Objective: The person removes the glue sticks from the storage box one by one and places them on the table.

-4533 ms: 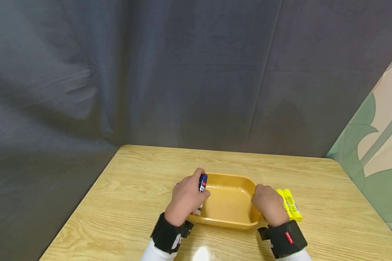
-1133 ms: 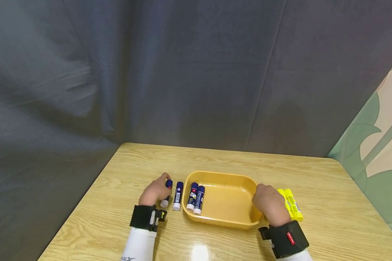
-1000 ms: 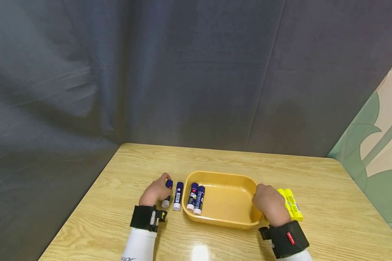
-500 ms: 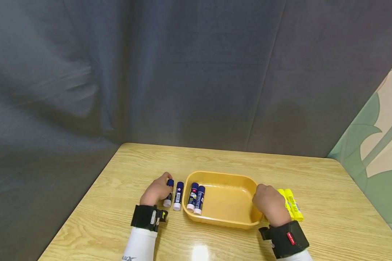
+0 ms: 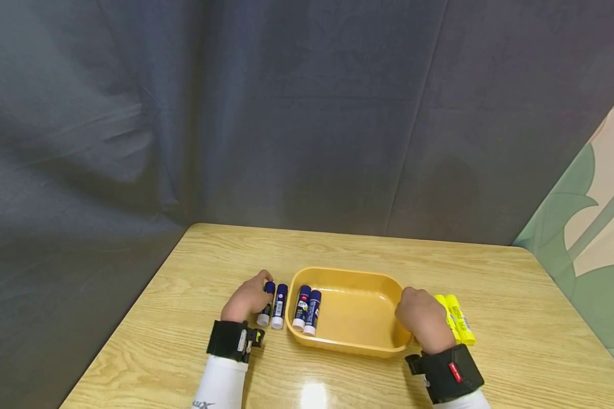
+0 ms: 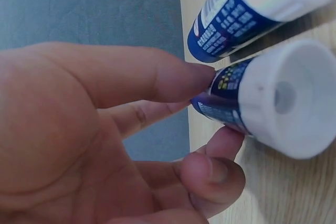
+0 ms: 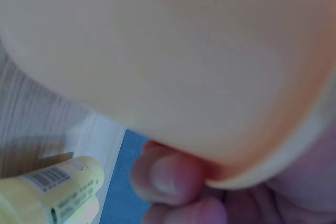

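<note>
On the table left of the yellow tray [image 5: 348, 345], my left hand [image 5: 247, 297] pinches a blue glue stick [image 5: 264, 318] with a white base. In the left wrist view thumb and fingers lie on either side of that glue stick [image 6: 226, 90], its hollow white end facing the camera. A second blue glue stick [image 5: 279, 307] lies close beside it, against the tray's left side. Inside the tray, two more, a glue stick [image 5: 301, 308] and another glue stick [image 5: 312, 312], lie side by side at the left end. My right hand [image 5: 423, 318] grips the tray's right rim.
Right of the tray, partly behind my right hand, two yellow tubes [image 5: 459, 321] with printed labels lie side by side on the wooden table [image 5: 532, 352]. A dark grey curtain [image 5: 307, 125] hangs behind the table's far edge.
My left hand, over the tray's left end with a glue stick earlier, has moved left to the table. Lately it has shifted a glue stick slightly right, towards its neighbour. The right hand has stayed.
</note>
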{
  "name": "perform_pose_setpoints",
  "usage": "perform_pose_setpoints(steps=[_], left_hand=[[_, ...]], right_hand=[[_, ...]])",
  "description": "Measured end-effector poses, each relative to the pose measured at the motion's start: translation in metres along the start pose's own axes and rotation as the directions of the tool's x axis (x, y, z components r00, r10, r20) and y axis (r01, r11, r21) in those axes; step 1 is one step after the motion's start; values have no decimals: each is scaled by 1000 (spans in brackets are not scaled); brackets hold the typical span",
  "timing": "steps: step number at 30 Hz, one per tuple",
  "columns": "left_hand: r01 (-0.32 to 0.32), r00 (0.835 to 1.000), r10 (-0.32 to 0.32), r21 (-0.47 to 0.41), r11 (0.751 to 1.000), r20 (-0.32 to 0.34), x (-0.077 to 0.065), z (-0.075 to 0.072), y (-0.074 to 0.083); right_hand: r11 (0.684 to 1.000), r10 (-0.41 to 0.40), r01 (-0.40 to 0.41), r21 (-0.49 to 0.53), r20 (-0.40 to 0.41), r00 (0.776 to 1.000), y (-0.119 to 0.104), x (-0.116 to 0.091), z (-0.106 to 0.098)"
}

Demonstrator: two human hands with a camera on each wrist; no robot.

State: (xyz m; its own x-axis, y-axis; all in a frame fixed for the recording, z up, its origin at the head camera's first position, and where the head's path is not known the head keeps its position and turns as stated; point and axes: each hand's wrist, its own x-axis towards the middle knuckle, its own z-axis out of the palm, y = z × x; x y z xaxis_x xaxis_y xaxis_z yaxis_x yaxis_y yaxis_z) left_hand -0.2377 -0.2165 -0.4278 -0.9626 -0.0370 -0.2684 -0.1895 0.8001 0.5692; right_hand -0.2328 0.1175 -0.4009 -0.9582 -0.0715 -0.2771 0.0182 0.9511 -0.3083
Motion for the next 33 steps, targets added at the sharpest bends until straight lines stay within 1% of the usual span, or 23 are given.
perform_pose_setpoints(steps=[7,18,24,33], left_hand=[[-14,1000,14,13,1000,-8,0,1,0],[-24,1000,24,31,999,-14,-3,1,3],[-1,999,3,33,999,-40,-5,-2,6],[21,998,-19,31,999,-66,-5,-6,5]], right_hand=[[1000,6,-6,-5,-5,1000,0,-1,1],[1000,18,-17,-12,11,1000,-2,-1,0],[1000,14,-14,-25,6,1000,-1,-1,-1],[1000,10,-10,-8,11,1000,0,-2,-1]])
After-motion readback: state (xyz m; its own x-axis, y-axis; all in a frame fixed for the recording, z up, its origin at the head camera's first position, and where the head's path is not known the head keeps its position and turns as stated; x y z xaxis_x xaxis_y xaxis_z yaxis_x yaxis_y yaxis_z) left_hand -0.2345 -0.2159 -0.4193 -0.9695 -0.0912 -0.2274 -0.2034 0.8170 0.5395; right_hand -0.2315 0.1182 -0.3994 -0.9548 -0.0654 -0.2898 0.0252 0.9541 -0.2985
